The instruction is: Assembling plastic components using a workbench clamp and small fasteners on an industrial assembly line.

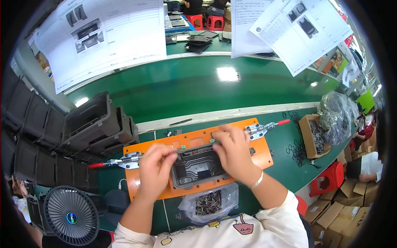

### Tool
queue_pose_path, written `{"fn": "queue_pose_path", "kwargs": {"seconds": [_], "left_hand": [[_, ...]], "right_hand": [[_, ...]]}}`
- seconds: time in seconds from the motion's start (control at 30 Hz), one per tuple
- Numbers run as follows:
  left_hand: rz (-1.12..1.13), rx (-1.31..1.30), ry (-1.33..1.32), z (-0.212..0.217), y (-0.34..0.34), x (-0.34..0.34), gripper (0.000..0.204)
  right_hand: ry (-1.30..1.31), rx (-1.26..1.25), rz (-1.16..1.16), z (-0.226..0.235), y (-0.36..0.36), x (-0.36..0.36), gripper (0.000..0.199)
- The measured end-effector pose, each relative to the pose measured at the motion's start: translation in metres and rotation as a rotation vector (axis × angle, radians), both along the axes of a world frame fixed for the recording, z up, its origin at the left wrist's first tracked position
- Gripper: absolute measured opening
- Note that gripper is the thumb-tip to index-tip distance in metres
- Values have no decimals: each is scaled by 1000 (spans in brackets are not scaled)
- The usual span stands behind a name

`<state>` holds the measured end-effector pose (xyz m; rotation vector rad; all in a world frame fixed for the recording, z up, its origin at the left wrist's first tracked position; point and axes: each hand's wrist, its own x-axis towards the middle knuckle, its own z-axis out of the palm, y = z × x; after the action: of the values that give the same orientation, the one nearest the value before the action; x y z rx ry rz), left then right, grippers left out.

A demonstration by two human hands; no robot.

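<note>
A dark grey plastic case (194, 168) with a hollow, ribbed inside lies on an orange fixture plate (260, 153). My left hand (155, 167) is at the case's upper left corner, thumb and fingertips pinched together; what they hold, if anything, is too small to make out. Over the upper right corner, my right hand (237, 153) is bent, with thumb and index finger closing near the case's edge. Whatever lies between those fingertips is hidden. Toggle clamps with red handles sit at the plate's left end (130, 160) and right end (257, 131).
A clear bag of small metal screws (208, 202) lies before the plate. Grey cases (89, 120) are stacked at left, above a black fan (71, 215). At right stand a cardboard box of black parts (314, 138) and a plastic bag (337, 115). Printed sheets (111, 37) hang ahead.
</note>
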<state>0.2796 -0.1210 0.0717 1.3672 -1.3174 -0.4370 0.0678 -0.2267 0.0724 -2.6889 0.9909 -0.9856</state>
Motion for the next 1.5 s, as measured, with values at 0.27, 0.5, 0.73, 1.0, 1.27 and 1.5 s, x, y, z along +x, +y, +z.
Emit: {"fn": "queue_pose_path", "kwargs": {"seconds": [0.27,0.5,0.73,1.0,1.27,1.5], "left_hand": [[13,187,-471,-9,-48,13,11],[-28,165,-572,-10,-54,25,11],[-157,370,-458,3,-60,30,11],[-63,266,-676,-11,-52,19,12],[-93,376,-717,-10,-50,16,36],[131,58,-817,7,-24,-9,36]], "right_hand": [[269,76,314,-17,52,-11,34],[193,61,339,-23,49,-13,31],[201,98,329,-22,49,-14,32],[153,86,333,-28,49,-16,32],[104,80,312,-34,54,-18,33],[-60,94,395,-25,57,-29,31]]}}
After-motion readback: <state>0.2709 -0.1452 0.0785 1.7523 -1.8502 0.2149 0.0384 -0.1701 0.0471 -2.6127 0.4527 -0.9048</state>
